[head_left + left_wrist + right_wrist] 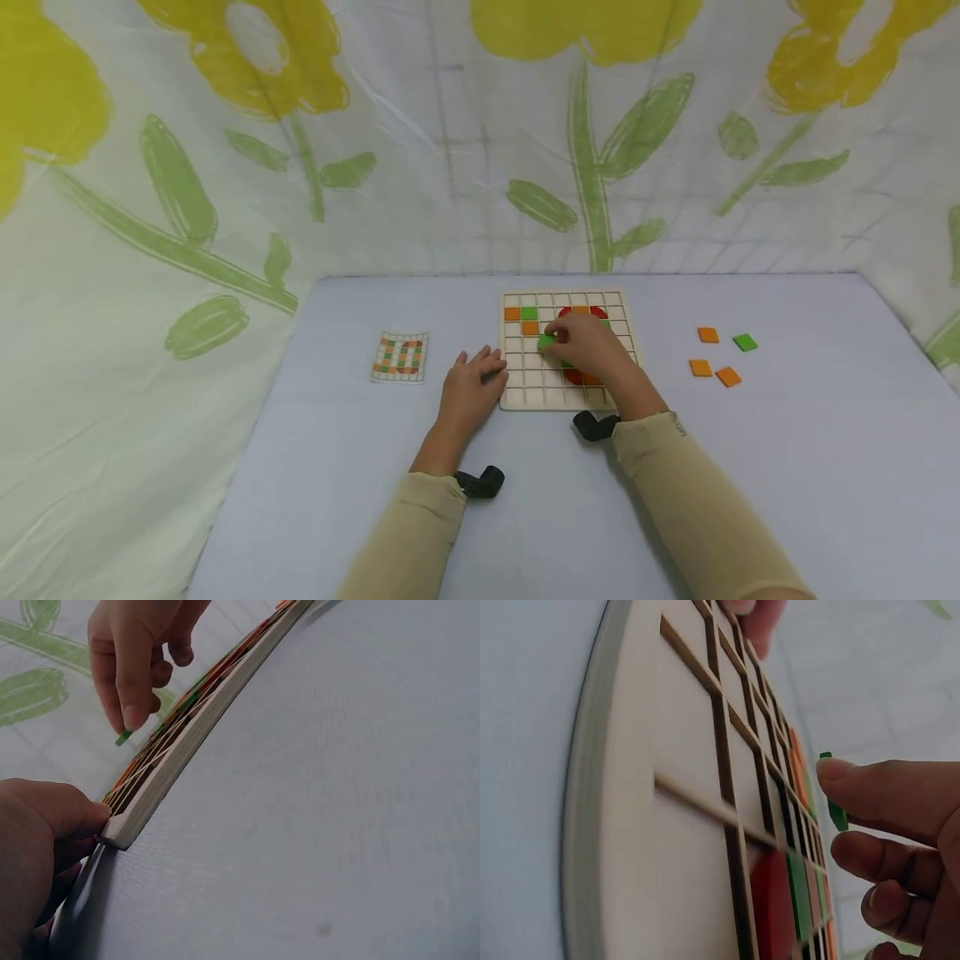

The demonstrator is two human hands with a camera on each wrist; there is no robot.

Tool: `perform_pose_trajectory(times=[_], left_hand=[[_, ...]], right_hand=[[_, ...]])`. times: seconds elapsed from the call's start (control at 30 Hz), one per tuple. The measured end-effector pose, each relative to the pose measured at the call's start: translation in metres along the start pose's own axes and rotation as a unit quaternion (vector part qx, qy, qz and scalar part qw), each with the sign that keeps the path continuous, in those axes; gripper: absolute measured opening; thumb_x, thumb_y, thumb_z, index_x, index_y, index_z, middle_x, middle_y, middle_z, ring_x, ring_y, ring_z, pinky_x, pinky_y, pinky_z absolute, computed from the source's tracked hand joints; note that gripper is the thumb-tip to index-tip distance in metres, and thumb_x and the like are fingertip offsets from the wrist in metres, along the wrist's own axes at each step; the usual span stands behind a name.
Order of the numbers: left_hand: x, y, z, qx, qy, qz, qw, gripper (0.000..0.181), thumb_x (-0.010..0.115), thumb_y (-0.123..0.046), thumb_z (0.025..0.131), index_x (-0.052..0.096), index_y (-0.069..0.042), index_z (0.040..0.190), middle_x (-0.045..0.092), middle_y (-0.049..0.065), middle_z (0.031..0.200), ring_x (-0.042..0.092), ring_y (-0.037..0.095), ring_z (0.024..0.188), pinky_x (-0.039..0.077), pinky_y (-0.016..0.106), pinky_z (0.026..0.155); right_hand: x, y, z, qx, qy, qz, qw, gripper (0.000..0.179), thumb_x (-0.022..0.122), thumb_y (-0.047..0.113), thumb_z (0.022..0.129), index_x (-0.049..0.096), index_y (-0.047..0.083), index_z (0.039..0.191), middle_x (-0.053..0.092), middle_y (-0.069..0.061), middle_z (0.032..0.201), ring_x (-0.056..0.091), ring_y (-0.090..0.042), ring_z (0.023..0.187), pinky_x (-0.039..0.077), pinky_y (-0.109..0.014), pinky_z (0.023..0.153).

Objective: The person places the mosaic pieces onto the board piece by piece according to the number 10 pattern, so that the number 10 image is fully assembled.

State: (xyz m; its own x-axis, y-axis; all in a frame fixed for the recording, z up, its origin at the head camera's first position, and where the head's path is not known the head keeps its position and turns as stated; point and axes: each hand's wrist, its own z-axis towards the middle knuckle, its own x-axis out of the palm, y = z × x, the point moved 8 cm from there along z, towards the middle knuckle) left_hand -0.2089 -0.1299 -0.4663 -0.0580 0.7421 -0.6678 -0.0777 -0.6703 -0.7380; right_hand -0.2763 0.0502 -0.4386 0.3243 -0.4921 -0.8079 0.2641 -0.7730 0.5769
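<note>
while the left hand [471, 385] is resting flat against the grid board [525, 392], the right hand [588, 343] is pinching a green tile [547, 341] above it; thin, stiff, probably light, best held by its edges.

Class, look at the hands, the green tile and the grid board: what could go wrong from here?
1. The right hand pinches the green tile only at its edge, tilted above the grid board; it may slip or land askew across a divider.
2. The left hand only touches the board's edge, so the board might shift.
</note>
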Motion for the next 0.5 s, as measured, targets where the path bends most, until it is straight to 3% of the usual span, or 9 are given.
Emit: perform_pose_trajectory(times=[0.5], left_hand=[[0.0, 0.0, -0.001, 0.007, 0.002, 0.01, 0.9999, 0.022, 0.068, -0.021, 0.093, 0.075, -0.011, 0.111, 0.065, 0.002, 0.131, 0.051, 0.018, 0.134, 0.022, 0.043, 0.123]], right_hand=[[0.019, 0.015, 0.02, 0.0, 0.021, -0.044, 0.9988, 0.029, 0.071, 0.025, 0.089, 0.073, 0.014, 0.115, 0.066, -0.004, 0.092, 0.056, -0.02, 0.08, 0.049, -0.032, 0.069]])
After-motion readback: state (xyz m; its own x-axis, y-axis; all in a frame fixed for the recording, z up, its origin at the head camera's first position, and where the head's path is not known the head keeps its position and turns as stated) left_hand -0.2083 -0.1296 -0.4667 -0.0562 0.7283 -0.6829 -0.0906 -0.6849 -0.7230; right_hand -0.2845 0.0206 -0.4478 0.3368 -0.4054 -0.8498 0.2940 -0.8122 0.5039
